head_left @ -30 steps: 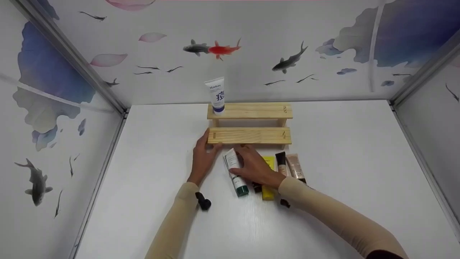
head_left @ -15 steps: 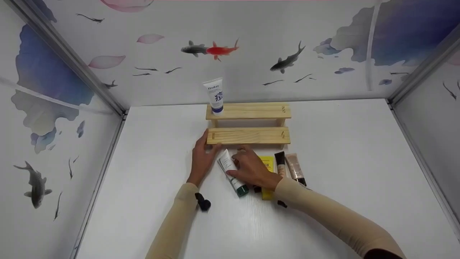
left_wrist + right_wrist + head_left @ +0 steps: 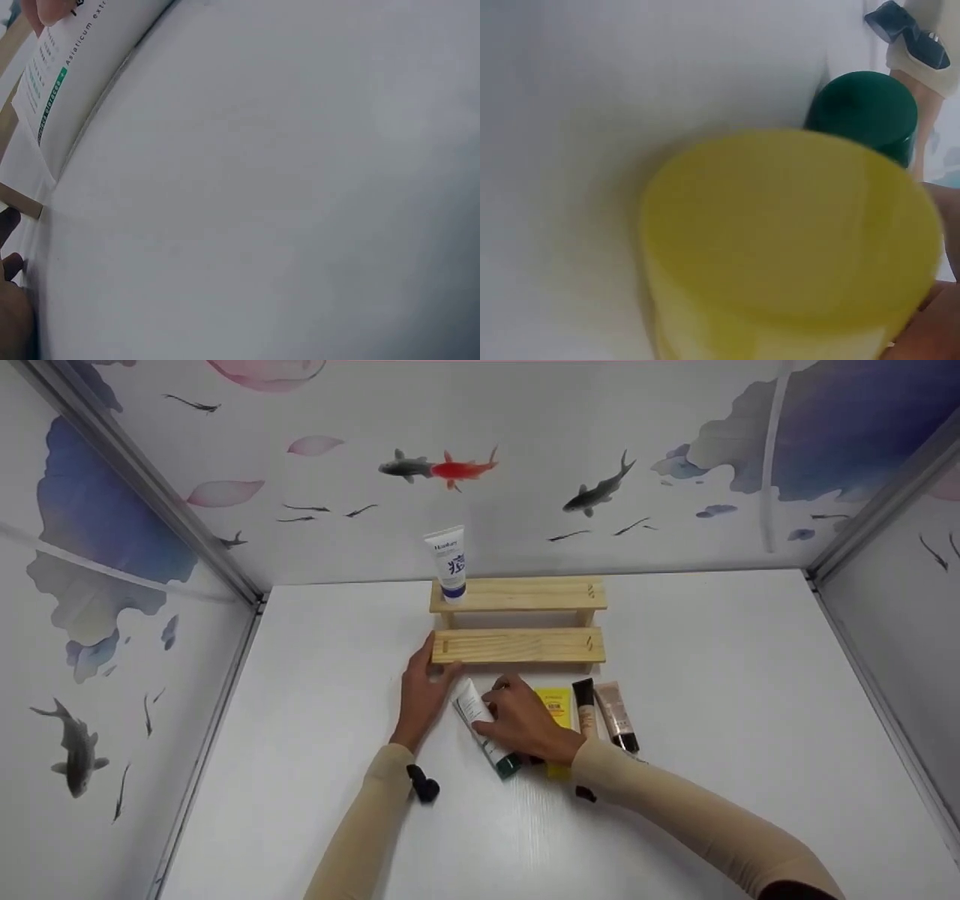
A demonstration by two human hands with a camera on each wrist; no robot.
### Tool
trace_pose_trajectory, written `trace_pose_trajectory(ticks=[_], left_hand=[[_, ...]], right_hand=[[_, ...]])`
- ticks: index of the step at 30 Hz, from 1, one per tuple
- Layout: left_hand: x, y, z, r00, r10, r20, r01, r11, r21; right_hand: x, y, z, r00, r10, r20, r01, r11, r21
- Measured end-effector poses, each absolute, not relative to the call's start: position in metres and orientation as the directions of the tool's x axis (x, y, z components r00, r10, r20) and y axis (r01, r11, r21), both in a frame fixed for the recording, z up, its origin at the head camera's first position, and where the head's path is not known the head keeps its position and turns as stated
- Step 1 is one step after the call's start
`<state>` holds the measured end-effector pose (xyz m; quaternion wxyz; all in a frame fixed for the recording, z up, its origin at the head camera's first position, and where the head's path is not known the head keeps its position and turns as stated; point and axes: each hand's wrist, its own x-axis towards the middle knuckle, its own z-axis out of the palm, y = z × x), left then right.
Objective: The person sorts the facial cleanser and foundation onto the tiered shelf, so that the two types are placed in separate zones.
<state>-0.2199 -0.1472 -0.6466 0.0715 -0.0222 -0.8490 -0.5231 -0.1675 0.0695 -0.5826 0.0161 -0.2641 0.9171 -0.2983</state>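
Note:
My left hand [image 3: 421, 694] grips the left end of the lower step of a two-step wooden rack [image 3: 517, 646], thumb at the front edge. My right hand [image 3: 525, 721] pinches a white squeeze tube [image 3: 471, 706] with a dark green cap [image 3: 866, 112]. This tube slants in front of the rack, its flat end toward my left hand. In the left wrist view, fingertips touch the printed tube [image 3: 82, 64] at the top. Partly beneath my right wrist lies a yellow tube [image 3: 553, 703], its cap [image 3: 787, 225] large in the right wrist view.
A white tube with a blue lower band [image 3: 448, 562] stands on the upper step's left end. Right of the yellow tube lie a black-capped beige tube [image 3: 585, 709] and a pinkish-beige tube [image 3: 615, 714]. Printed panels [image 3: 517, 405] enclose the white table [image 3: 720, 682].
The white tube's flat end has swung left toward my left hand, and my right hand has moved slightly left with it. My left hand stays on the rack.

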Motion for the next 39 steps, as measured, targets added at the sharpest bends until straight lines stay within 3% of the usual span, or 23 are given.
trace_pose_trajectory(ticks=[7, 17, 39], left_hand=[[-0.22, -0.146, -0.648, -0.99, -0.041, 0.132, 0.098, 0.459, 0.883], [-0.221, -0.144, -0.645, -0.99, -0.04, 0.137, 0.103, 0.46, 0.882], [-0.218, -0.146, -0.648, -0.988, -0.044, 0.148, 0.113, 0.447, 0.887]], right_hand=[[-0.16, 0.074, -0.576, -0.899, -0.43, 0.077, -0.361, 0.63, -0.688], [-0.151, 0.089, -0.562, -0.899, -0.435, -0.052, -0.173, 0.462, -0.87], [-0.15, 0.122, -0.546, -0.926, -0.345, -0.151, 0.022, 0.348, -0.937]])
